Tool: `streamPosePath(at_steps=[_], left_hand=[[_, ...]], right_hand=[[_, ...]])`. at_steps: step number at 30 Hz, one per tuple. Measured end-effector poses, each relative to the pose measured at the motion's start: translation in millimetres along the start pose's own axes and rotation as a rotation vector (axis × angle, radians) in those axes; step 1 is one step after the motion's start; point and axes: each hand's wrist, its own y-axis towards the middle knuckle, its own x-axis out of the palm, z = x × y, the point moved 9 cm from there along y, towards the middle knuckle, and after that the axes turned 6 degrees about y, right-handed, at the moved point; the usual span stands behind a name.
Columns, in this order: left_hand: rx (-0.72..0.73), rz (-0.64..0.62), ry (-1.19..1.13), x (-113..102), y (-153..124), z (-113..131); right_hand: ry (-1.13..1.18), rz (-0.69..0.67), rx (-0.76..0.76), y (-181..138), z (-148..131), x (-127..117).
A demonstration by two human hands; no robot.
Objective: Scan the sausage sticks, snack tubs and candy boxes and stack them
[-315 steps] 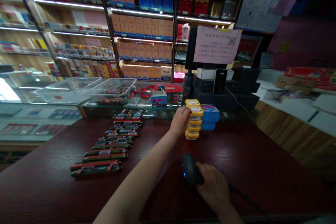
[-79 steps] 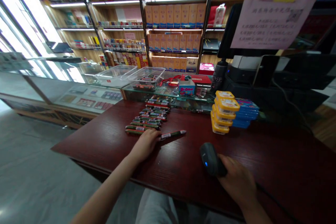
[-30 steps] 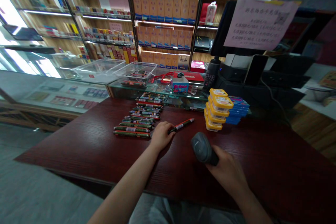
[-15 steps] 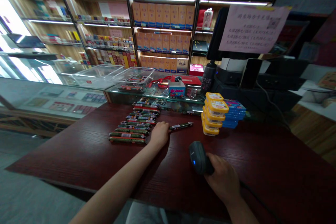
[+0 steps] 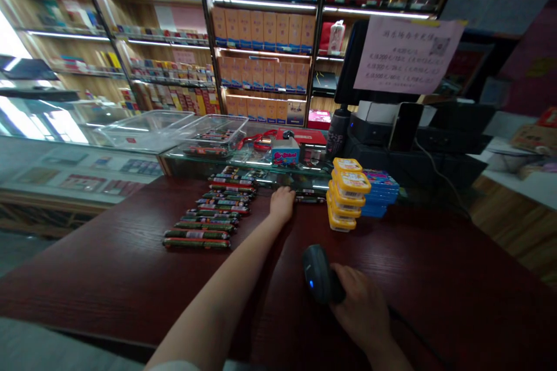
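My left hand (image 5: 282, 204) reaches to the back of the dark wooden counter, its fingers closed round one end of a thin wrapped sausage (image 5: 310, 200) that points right. Another similar stick (image 5: 314, 192) lies just behind it. To the left, several wrapped sausages (image 5: 198, 234) in green and red film lie side by side in a column running away from me. My right hand (image 5: 360, 303) grips the handle of a black barcode scanner (image 5: 317, 274) low over the counter; a blue light shows on it. Its cable runs off to the lower right.
A stack of yellow-lidded tubs (image 5: 351, 184) stands right of my left hand, with stacked blue boxes (image 5: 379, 192) behind. A glass ledge (image 5: 256, 161) borders the counter's back, bearing clear plastic bins (image 5: 217, 128) and a small blue-pink box (image 5: 285, 152). A monitor with a paper sign (image 5: 407, 55) stands right.
My left hand has moved away from me and slightly right, taking the sausage toward the counter's back edge. The right hand still holds the scanner; the view has shifted a little.
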Motion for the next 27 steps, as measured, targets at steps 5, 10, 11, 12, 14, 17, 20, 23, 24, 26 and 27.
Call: streamPosePath(at_steps=[5, 10, 11, 12, 14, 17, 20, 23, 24, 26, 27], left_hand=[[0.207, -0.047, -0.11, 20, 16, 32], [0.187, -0.037, -0.106, 25, 25, 33], [0.2, -0.028, -0.109, 24, 25, 32], [0.212, -0.018, -0.112, 23, 24, 30], [0.229, -0.006, -0.109, 20, 22, 22], [0.242, 0.0, -0.092, 17, 17, 7], [0.249, 0.007, -0.103, 14, 13, -4], [0.192, 0.024, -0.12, 13, 12, -6], [0.171, 0.038, -0.128, 13, 13, -5], [0.156, 0.072, -0.159, 12, 15, 3], [0.164, 0.081, -0.176, 13, 17, 9]], right_hand=[[0.005, -0.005, 0.0, 0, 1, 2], [0.004, 0.002, -0.01, 1, 0, 1], [0.005, -0.002, -0.005, 1, 0, 1], [0.008, -0.006, 0.0, 1, 0, 1], [0.018, -0.008, 0.013, 1, 1, 1], [0.027, -0.008, 0.019, 1, 1, 0], [0.024, -0.006, 0.022, 1, 1, 1], [0.013, -0.005, 0.019, 2, 0, 1], [0.012, -0.006, 0.015, 2, -1, 1], [0.021, -0.005, 0.011, 3, -2, 0], [0.028, -0.005, 0.013, 3, -2, 0]])
